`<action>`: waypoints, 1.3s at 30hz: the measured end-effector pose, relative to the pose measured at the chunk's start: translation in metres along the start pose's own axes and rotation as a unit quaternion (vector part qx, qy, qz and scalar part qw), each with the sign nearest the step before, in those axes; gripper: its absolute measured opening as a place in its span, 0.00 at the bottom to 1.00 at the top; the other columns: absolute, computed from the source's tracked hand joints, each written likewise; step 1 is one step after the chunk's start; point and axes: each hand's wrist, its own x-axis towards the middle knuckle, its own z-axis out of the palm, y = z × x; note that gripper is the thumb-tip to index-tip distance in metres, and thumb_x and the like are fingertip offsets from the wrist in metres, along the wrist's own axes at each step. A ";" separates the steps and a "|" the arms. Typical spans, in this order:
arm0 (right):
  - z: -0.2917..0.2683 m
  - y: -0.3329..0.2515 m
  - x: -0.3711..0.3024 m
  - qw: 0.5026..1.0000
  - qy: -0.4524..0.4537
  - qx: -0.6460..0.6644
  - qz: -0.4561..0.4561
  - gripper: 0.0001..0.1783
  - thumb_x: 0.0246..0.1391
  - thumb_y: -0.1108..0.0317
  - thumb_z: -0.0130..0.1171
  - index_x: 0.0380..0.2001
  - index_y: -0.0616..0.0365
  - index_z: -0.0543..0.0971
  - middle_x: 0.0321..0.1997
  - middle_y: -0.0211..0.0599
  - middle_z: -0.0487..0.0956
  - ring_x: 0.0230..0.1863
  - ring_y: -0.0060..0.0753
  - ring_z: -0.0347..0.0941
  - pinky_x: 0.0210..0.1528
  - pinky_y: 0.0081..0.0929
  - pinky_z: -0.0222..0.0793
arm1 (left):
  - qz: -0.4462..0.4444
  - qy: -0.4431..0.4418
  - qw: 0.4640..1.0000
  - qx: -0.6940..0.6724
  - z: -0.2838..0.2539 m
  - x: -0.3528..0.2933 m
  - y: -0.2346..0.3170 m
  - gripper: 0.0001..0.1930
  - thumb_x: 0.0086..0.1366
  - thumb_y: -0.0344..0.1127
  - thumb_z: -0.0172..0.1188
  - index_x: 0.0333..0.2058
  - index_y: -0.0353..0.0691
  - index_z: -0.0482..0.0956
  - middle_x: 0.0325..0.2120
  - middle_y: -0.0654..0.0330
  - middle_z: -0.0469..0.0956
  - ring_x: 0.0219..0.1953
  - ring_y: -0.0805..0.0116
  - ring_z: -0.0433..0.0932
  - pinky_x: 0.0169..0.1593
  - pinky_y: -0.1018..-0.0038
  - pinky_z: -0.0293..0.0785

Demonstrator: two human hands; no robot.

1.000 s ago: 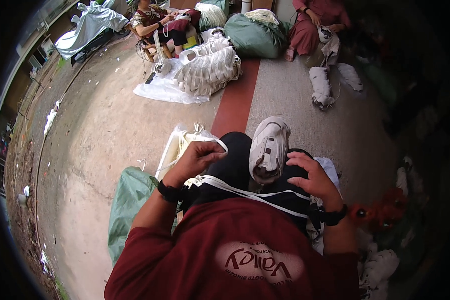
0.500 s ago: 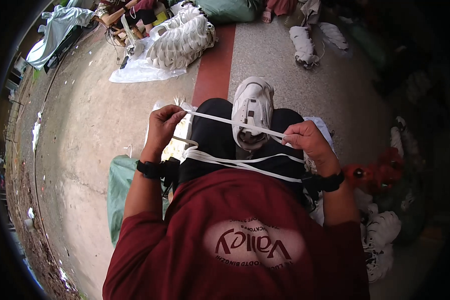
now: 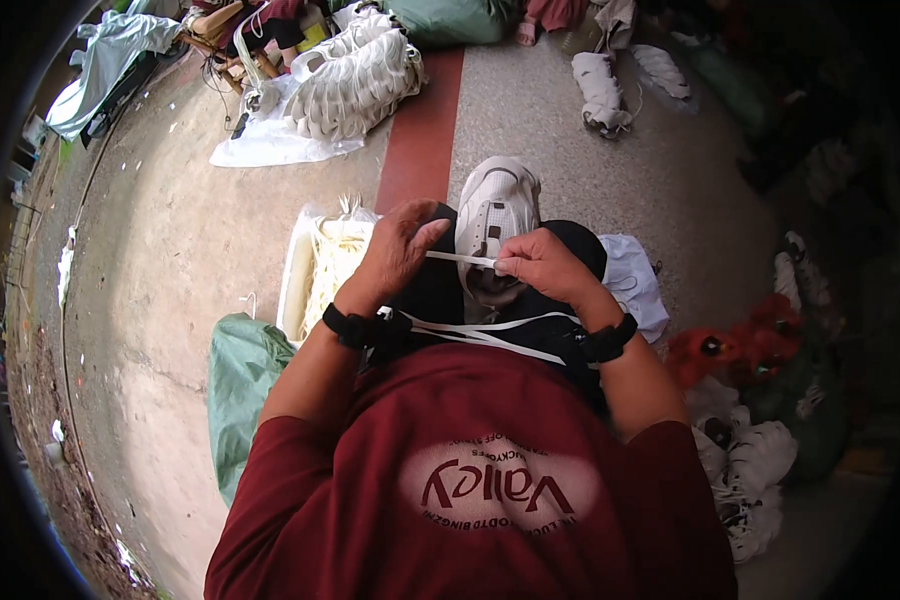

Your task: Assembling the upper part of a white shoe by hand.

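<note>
A white and beige sneaker (image 3: 500,190) stands between my knees, its tongue and eyelet area facing up. A flat white shoelace (image 3: 458,258) stretches across it from hand to hand. My left hand (image 3: 402,248) is closed round the lace left of the shoe; its inner fingers are partly hidden. Over the shoe's opening, my right hand (image 3: 542,264) pinches the lace between thumb and forefinger. More loose white lace lengths (image 3: 480,332) lie across my lap below both wrists.
A white box (image 3: 295,285) of pale laces stands by my left knee, with a green bag (image 3: 240,375) nearer me. Ahead lies a row of white shoe uppers (image 3: 355,85) on plastic sheeting. At right are red-orange material (image 3: 735,340) and more white uppers (image 3: 755,470). Another person (image 3: 270,25) sits far left.
Both hands have come closer together over the shoe, shortening the stretch of lace between them. My left hand moved right, my right hand left. The box of laces shows more fully.
</note>
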 end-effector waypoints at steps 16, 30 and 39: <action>-0.022 0.018 0.033 1.000 0.011 0.000 0.001 0.09 0.47 0.70 0.56 0.17 0.62 0.74 0.16 0.21 0.68 0.21 0.14 0.60 0.23 0.18 0.58 | -0.071 -0.205 0.958 -0.189 0.050 0.041 0.019 0.17 0.58 0.40 0.60 0.40 0.32 0.74 0.21 0.68 0.72 0.23 0.82 0.68 0.28 0.83 0.68; -0.030 0.051 0.085 0.953 0.139 -0.264 -0.047 0.09 0.37 0.71 0.61 0.18 0.62 0.70 0.20 0.50 0.73 0.25 0.54 0.70 0.29 0.40 0.65 | -0.055 -0.057 0.995 0.065 0.051 0.055 -0.045 0.09 0.56 0.34 0.59 0.30 0.33 0.77 0.21 0.58 0.77 0.24 0.76 0.72 0.32 0.76 0.69; -0.020 0.068 0.092 0.915 0.165 -0.359 -0.087 0.08 0.39 0.70 0.60 0.21 0.60 0.72 0.23 0.51 0.74 0.31 0.56 0.71 0.34 0.44 0.66 | -0.024 -0.053 0.980 0.192 0.051 0.064 -0.030 0.07 0.51 0.33 0.60 0.28 0.37 0.79 0.23 0.51 0.77 0.27 0.53 0.77 0.33 0.67 0.71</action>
